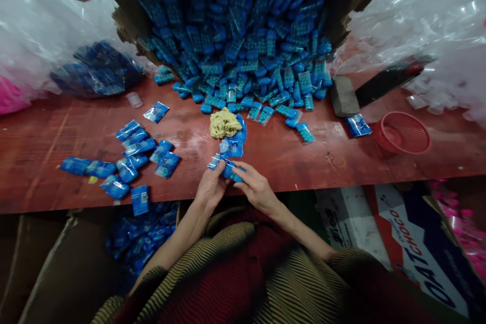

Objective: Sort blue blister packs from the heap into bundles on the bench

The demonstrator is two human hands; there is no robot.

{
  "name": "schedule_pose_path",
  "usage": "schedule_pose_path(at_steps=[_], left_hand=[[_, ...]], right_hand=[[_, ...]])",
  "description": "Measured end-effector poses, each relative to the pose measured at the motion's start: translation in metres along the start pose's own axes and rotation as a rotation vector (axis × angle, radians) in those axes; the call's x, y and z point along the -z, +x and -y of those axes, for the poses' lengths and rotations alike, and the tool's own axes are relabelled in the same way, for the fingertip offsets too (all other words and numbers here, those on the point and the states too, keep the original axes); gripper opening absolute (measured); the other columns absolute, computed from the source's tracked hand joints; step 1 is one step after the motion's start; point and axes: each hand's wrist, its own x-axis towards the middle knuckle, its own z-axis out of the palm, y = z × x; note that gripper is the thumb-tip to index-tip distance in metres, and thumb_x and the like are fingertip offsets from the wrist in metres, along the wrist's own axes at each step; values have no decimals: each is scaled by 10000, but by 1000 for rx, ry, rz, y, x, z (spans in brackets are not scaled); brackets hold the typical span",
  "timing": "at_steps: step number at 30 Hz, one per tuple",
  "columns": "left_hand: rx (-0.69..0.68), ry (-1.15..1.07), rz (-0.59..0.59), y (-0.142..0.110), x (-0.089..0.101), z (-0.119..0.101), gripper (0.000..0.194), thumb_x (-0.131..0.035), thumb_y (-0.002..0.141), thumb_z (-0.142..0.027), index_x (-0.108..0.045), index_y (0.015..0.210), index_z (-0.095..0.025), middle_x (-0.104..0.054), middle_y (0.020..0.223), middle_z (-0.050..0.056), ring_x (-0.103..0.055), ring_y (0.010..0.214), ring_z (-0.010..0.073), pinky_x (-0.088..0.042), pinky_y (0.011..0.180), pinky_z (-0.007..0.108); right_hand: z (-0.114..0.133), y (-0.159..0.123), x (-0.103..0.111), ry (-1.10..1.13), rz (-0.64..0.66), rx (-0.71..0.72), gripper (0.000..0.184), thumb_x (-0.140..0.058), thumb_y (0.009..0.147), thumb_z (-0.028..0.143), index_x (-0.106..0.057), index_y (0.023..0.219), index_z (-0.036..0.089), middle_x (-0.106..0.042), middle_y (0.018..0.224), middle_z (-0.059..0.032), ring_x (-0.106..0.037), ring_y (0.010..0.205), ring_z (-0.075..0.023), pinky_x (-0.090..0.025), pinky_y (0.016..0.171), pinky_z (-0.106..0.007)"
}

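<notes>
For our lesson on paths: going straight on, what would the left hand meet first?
Beyond its held packet, the left hand would probably meet the blue wrappers first; depth is unclear.

Dim light — plastic glares (edges stretched, blurry).

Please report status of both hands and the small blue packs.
Left hand and right hand: fingers on one blue pack, above table edge. Yellow cloth just beyond. Filled packs lie to the left.
</notes>
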Motion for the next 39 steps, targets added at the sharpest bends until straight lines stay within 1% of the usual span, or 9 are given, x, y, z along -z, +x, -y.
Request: schedule_pose_path(at_steps=[3, 7, 12, 17, 21, 25, 30, 35, 39], left_hand=[[108, -26, 14, 1, 0, -8, 33, -633, 784, -137, -619, 810, -122, -692, 737, 23, -642, 614, 110, -532, 545, 199], [183, -24, 125, -2, 2, -13, 110, -560, 827, -118, -632, 910, -130, -708, 858, 69, -681, 799, 164, -558, 667, 239], [144, 33, 212, -5, -4, -7, 162, -541, 822, -105, -643, 944, -133, -712, 952, 86, -662, 950, 203, -543, 824, 303], [125, 47, 209, -7, -10, -1, 151, -556, 812, -103, -632, 940, -131, -719, 925, 80, -675, 908, 195, -548, 810, 304], [176, 71, 224, -9, -3, -2, 171, -626, 777, -135, -623, 948, -145, -720, 908, 75, -684, 879, 207, -559, 743, 291], [260, 101, 347, -10, 4, -3, 294, -677, 728, -150, -622, 1016, -170, -719, 929, 89, -677, 917, 239, -561, 672, 279], [311, 132, 459, -6, 5, -5, 338, -714, 680, -169, -634, 1007, -149, -709, 999, 121, -631, 1035, 286, -550, 800, 355], [323, 106, 531, -4, 7, -4, 356, -736, 667, -193, -643, 1005, -131, -724, 946, 104, -649, 997, 262, -531, 842, 344], [299, 59, 508, -8, 8, 3, 284, -748, 675, -226, -675, 933, -130, -732, 857, 84, -678, 899, 234, -541, 793, 309]], right_hand=[[2, 5, 7, 219, 37, -104, 341, -546, 864, 264, -591, 1201, 288, -574, 1261, -40, -518, 1180, -196, -406, 1034, -394], [1, 9, 11, 529, 37, -305, 574, -674, 747, 303, -488, 1290, 313, -596, 1182, -27, -607, 882, -141, -531, 807, -321], [2, 10, 8, 453, -36, -298, 606, -699, 713, 258, -489, 1280, 297, -568, 1129, -32, -554, 788, -108, -510, 771, -281], [-3, 12, 10, 496, -59, -295, 609, -690, 721, 279, -466, 1288, 287, -565, 1014, -16, -538, 734, -100, -504, 726, -264], [-5, 13, 18, 415, -11, -282, 703, -757, 664, 290, -466, 1304, 307, -528, 1051, -17, -555, 846, -124, -499, 798, -275], [-1, 16, 27, 397, 156, -272, 825, -794, 628, 299, -411, 1357, 348, -490, 1262, -29, -543, 1076, -193, -482, 911, -326], [0, 21, 31, 475, 324, -194, 851, -794, 634, 278, -388, 1377, 355, -446, 1398, -8, -448, 1258, -229, -425, 1002, -346], [-1, 23, 33, 442, 359, -176, 824, -800, 627, 274, -429, 1362, 304, -443, 1407, -25, -426, 1277, -244, -350, 1060, -379], [0, 23, 33, 416, 326, -163, 673, -780, 649, 251, -539, 1275, 298, -524, 1316, -17, -436, 1262, -232, -307, 1081, -390]])
